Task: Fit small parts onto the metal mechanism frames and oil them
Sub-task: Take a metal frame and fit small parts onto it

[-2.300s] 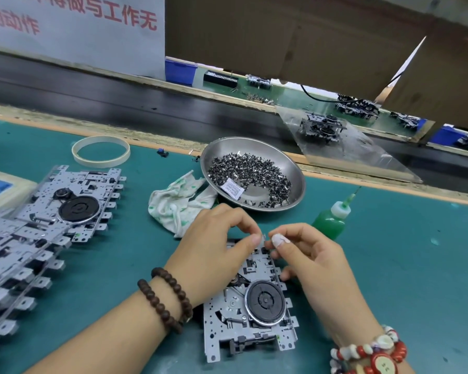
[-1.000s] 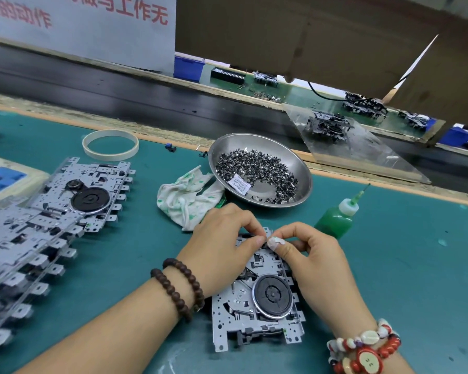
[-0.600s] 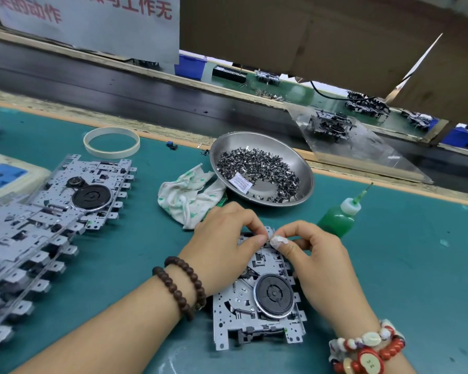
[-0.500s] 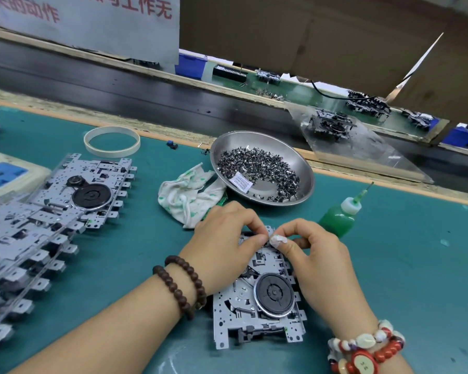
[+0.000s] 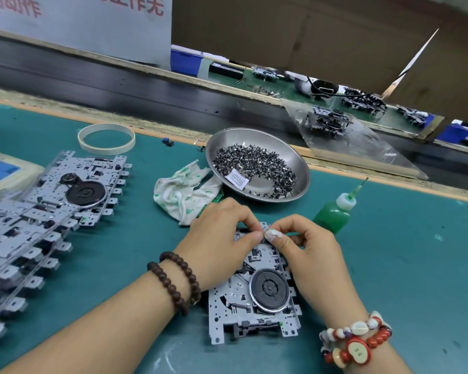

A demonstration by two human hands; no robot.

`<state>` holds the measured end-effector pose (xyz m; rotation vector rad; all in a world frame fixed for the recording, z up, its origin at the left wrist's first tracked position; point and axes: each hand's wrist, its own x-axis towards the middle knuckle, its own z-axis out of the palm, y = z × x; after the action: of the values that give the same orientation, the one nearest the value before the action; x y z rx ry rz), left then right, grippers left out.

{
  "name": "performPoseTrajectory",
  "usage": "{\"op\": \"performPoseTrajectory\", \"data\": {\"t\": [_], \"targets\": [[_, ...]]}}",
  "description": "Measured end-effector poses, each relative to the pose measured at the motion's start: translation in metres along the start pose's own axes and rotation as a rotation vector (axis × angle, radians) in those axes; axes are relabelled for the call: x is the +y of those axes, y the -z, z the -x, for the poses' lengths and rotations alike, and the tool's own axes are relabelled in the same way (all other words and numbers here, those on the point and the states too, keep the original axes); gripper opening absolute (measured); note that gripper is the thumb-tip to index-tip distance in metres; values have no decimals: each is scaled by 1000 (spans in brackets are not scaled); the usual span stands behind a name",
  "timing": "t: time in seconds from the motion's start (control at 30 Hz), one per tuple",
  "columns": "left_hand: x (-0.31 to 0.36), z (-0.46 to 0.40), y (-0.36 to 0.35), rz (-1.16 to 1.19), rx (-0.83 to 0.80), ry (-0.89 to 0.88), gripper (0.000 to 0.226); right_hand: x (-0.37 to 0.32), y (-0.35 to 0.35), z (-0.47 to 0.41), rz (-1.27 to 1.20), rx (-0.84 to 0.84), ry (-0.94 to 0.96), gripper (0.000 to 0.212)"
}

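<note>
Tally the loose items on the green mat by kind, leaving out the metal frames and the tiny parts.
Steel bowl: 1
Green oil bottle: 1
White cloth: 1
Tape ring: 1
Total: 4

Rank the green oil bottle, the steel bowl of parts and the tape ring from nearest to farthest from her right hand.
From the right hand:
1. Green oil bottle, just beyond it to the right.
2. Steel bowl, farther back, centre.
3. Tape ring, far left rear.
</note>
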<state>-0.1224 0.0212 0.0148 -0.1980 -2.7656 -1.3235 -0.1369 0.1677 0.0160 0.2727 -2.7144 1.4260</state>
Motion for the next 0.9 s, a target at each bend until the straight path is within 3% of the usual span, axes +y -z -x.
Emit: {"op": "performPoseTrajectory", "data": {"t": [0.2, 0.43, 0.9], "targets": [[3, 0, -1, 14, 16, 26, 18, 4, -1, -1, -13, 1, -4, 18], [4, 0, -1, 42, 42, 24, 23, 5, 3, 5, -361, -137, -120, 16], [4, 1, 0, 43, 33, 13, 26, 4, 2, 2, -411, -173, -181, 18]]}}
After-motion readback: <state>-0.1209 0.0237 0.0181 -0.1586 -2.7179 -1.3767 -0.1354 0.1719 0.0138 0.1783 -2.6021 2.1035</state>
